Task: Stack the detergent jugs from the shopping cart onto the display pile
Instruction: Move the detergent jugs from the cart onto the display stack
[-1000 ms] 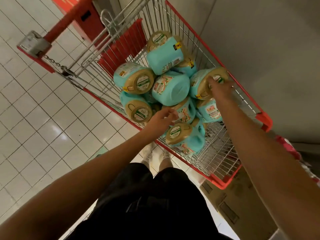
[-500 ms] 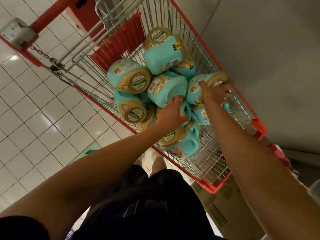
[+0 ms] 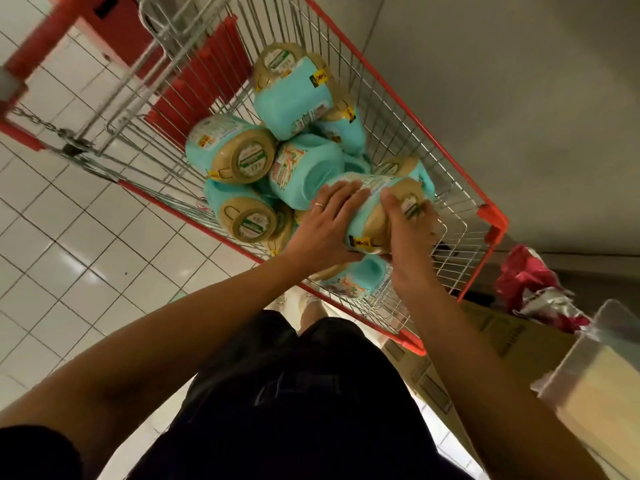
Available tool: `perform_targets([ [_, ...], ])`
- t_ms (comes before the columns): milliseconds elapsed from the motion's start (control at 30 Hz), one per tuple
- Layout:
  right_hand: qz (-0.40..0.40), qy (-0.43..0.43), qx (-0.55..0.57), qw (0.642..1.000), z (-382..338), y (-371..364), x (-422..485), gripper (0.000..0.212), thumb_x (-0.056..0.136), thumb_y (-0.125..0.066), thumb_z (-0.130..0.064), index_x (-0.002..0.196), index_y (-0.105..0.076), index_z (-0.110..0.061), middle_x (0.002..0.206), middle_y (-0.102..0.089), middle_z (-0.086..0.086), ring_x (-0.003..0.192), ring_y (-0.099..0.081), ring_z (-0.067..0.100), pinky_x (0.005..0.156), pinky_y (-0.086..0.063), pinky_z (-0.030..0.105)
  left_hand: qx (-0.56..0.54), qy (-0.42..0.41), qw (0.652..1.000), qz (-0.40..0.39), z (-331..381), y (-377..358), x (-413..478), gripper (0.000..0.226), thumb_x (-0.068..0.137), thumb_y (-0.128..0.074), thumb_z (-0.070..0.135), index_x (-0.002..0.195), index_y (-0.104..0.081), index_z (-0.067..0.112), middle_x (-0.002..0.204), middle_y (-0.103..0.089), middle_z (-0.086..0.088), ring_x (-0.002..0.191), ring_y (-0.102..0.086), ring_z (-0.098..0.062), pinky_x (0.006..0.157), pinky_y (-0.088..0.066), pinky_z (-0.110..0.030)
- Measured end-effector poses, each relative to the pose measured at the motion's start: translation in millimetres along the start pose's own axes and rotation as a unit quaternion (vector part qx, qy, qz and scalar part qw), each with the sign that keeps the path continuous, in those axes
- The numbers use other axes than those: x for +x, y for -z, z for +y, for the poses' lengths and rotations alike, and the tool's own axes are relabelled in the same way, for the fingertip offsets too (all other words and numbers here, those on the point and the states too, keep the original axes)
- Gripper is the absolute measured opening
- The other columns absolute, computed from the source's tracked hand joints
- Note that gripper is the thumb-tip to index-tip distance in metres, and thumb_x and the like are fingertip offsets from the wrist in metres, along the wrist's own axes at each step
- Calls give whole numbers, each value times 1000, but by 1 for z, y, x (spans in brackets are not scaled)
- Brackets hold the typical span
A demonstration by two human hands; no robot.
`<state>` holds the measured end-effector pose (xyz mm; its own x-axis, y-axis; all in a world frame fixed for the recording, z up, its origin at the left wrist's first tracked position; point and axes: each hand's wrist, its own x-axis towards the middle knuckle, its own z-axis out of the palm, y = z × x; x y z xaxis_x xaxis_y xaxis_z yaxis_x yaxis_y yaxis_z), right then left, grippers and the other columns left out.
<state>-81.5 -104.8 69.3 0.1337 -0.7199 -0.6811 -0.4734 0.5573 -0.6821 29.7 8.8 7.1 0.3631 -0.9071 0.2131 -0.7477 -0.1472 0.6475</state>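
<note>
Head view. Both hands have closed onto one teal detergent jug atop the pile in the shopping cart. The left hand presses flat against its side and the right hand grips its tan cap end. About nine jugs are visible; label text is illegible.

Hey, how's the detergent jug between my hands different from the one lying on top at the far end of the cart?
The near jug is clamped between the left hand, pressing its side, and the right hand, gripping its tan top; the far jug lies untouched atop the other jugs. The near jug's tan top faces you; the far jug's points away. Both are teal with tan tops and yellow stickers.
</note>
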Motion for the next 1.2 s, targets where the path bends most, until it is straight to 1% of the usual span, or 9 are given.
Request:
perform_targets([
  [100, -74, 83, -59, 992, 3, 12, -10, 81, 84, -51, -83, 150, -44, -38, 146, -57, 6, 121, -67, 23, 89, -62, 46, -181, 188, 965, -12, -5, 40, -11, 100, 65, -88, 59, 148, -42, 25, 133, -61, 2, 122, -59, -17, 102, -51, -37],
  [233, -71, 149, -106, 981, 10, 12, -19, 52, 105, -47, -61, 142, -51, -24, 131, -66, 7, 117, -69, 25, 99, -59, 49, -448, 367, 815, -13, -17, 80, -35, 73, 68, -88, 46, 129, -59, 19, 114, -80, 0, 105, -78, -20, 90, -65, -42],
  [367, -172, 119, -52, 976, 17, -3, -45, 63, 95, -47, -73, 133, -62, -26, 130, -71, 2, 122, -68, 24, 109, -54, 53, -537, 385, 750, -34, -11, 99, -62, 46, 73, -86, 52, 110, -76, 27, 113, -81, -9, 102, -79, -30, 79, -65, -36],
  [500, -203, 21, 72, 976, 22, -21, -74, 90, 65, -66, -92, 123, -69, -23, 116, -79, 7, 105, -77, 21, 83, -65, 43, -606, 410, 681, -37, 0, 109, -79, 81, 62, -90, 68, 120, -72, 14, 121, -77, -19, 107, -77, -35, 86, -65, -43],
  [600, -205, 17, 93, 974, 32, -22, -82, 64, 90, -48, -74, 125, -69, -25, 112, -81, 3, 103, -78, 20, 74, -64, 35, -606, 438, 664, -33, 7, 113, -88, 94, 71, -81, 75, 133, -63, 6, 128, -73, -22, 113, -74, -37, 93, -64, -46],
  [733, -188, 3, 106, 976, 49, -19, -94, 60, 86, -48, -76, 116, -77, -33, 114, -81, 3, 106, -78, 22, 78, -64, 39, -589, 486, 645, -24, 15, 112, -92, 60, 100, -45, 63, 124, -66, 13, 121, -77, -18, 105, -77, -32, 86, -66, -42],
  [967, -109, -13, 150, 983, 91, 23, -120, 68, 76, -47, -95, 107, -81, -44, 114, -81, -3, 106, -78, 18, 86, -64, 44, -570, 485, 653, -118, 46, 97, -88, 55, 102, -45, 67, 115, -79, 25, 120, -78, -13, 108, -77, -31, 78, -65, -40],
  [1067, -83, -3, 188, 979, 110, 49, -138, 70, 81, -44, -91, 116, -78, -41, 122, -78, -1, 114, -75, 20, 96, -62, 49, -562, 474, 656, -171, 68, 84, -88, 53, 104, -43, 67, 110, -83, 34, 122, -78, -10, 111, -76, -28, 79, -65, -38],
  [1200, -29, -6, 253, 967, 141, 92, -164, 65, 86, -40, -85, 107, -82, -40, 117, -79, 2, 114, -75, 24, 101, -59, 54, -542, 439, 676, -236, 111, 61, -92, 52, 107, -38, 63, 119, -80, 34, 129, -76, -10, 119, -73, -28, 87, -63, -40],
])
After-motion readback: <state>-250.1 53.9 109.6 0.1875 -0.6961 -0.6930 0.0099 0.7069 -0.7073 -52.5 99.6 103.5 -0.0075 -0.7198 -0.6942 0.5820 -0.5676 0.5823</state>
